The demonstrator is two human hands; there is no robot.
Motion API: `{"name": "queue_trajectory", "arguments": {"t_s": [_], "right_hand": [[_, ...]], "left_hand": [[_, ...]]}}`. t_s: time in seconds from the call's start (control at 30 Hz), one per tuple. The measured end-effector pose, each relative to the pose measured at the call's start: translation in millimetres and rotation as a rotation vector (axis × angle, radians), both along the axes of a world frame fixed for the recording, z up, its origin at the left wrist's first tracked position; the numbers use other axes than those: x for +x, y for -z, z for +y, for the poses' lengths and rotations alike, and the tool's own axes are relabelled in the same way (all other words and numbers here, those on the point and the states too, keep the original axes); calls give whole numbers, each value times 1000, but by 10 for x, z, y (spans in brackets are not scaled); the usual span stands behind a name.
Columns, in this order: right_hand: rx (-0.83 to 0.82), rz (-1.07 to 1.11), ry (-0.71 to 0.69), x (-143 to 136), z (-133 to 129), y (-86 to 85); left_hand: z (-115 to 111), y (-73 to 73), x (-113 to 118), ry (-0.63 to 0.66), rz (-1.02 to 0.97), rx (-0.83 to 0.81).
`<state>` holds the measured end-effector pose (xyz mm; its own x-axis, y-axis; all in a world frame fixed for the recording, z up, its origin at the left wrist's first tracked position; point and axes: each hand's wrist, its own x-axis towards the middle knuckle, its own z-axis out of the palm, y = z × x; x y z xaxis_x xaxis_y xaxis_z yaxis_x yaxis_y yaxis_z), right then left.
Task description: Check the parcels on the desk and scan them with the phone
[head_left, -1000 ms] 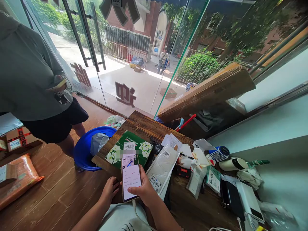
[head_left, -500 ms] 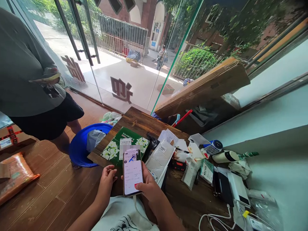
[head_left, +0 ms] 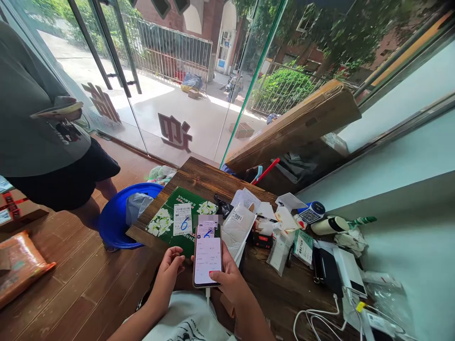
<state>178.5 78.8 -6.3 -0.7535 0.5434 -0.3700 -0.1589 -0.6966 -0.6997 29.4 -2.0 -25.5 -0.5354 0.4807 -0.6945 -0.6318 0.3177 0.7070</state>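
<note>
My right hand point(head_left: 231, 282) grips phone point(head_left: 208, 255) upright over table point(head_left: 284, 293) edge, long axis pointing away from me. Left hand point(head_left: 169, 270) loose, empty, just left of phone. Green parcel point(head_left: 181, 220) lies beyond, label marked 6.

Phone point(head_left: 207, 255) sits over the table's point(head_left: 199, 177) near edge, parcel point(head_left: 181, 220) right behind it, basin point(head_left: 117, 220) on the floor left.
</note>
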Motion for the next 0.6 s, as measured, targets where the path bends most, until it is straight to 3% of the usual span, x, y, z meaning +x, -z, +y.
{"name": "queue_trajectory", "arguments": {"t_s": [0.23,0.37,0.5,0.6], "right_hand": [[24,-36,23,63,-32,31],[-15,1,74,52,-81,33],[-86,8,215,-39,-154,101],[-58,-86,364,-139,-191,199]], "left_hand": [[-7,-11,110,65,-44,37],[-15,-87,171,187,-273,209],[21,-261,238,214,-579,287],[45,-345,255,211,-641,294]]}}
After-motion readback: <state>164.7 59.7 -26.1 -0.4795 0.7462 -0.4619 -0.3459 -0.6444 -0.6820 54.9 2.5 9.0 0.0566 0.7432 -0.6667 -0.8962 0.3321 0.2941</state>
